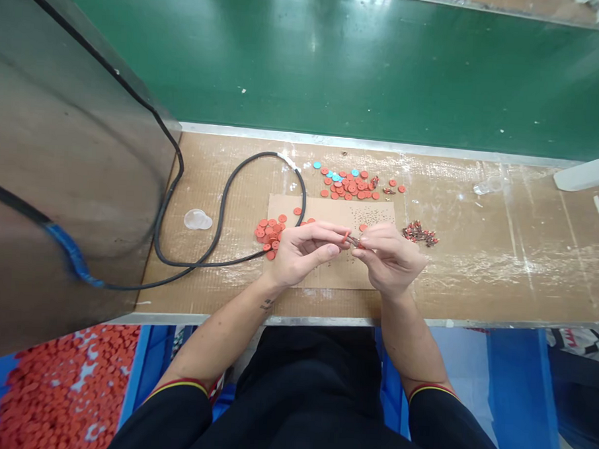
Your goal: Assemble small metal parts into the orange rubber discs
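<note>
My left hand (305, 251) pinches a small red disc (346, 236), turned edge-on, between thumb and fingertips. Close against it, my right hand (392, 258) is closed on a small dark metal part (353, 241), whose tip meets the disc; its other end is hidden by the fingers. Both hands are above a cardboard sheet (290, 207) dotted with tiny dark specks. Beside my left hand lies a pile of red discs (268, 233), some showing small holes. To the right of my right hand sits a heap of small dark parts with red bits (419, 233).
Red and light-blue discs (351, 185) lie scattered behind the sheet. A black cable (223, 208) loops across the bench at left, near a clear plastic lid (198, 219). A metal cabinet (75, 142) borders the left side. Below, a blue bin (144, 363) stands by many red discs (74, 380).
</note>
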`<move>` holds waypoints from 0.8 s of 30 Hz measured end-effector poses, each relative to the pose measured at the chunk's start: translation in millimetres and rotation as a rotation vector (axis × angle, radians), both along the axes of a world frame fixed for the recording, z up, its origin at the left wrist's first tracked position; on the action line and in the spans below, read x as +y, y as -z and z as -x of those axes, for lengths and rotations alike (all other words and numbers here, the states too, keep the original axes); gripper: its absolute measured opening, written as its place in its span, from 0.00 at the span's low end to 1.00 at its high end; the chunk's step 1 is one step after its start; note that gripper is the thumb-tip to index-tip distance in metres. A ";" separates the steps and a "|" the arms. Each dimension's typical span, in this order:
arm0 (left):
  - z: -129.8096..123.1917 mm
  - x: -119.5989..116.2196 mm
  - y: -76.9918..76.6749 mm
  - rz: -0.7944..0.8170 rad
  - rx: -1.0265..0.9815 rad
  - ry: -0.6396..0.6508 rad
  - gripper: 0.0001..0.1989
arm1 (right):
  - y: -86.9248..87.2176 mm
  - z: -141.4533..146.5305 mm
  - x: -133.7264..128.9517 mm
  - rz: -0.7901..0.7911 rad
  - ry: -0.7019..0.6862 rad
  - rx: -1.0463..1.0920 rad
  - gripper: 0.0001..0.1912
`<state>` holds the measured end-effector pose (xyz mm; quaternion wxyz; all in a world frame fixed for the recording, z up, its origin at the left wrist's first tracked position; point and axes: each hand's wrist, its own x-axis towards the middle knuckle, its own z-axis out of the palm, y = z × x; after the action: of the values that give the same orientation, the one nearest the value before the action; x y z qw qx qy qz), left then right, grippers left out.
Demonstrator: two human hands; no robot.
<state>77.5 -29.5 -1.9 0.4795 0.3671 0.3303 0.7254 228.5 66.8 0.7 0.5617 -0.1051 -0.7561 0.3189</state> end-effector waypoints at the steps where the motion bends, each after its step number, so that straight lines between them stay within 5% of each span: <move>1: 0.1 -0.1 0.2 0.009 0.005 -0.001 0.06 | 0.0 0.0 0.2 0.006 -0.002 0.002 0.09; 11: -0.3 2.3 -1.0 0.049 -0.039 0.016 0.10 | -2.4 -0.3 -1.3 -0.105 0.068 -0.075 0.08; 24: 5.6 2.1 -1.3 -0.039 -0.036 0.207 0.09 | -8.7 -3.7 -2.2 -0.038 -0.186 -0.014 0.15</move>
<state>72.0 -27.4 -0.6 0.5506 0.3956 0.2679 0.6845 232.2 64.7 9.4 0.5262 -0.0259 -0.7724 0.3547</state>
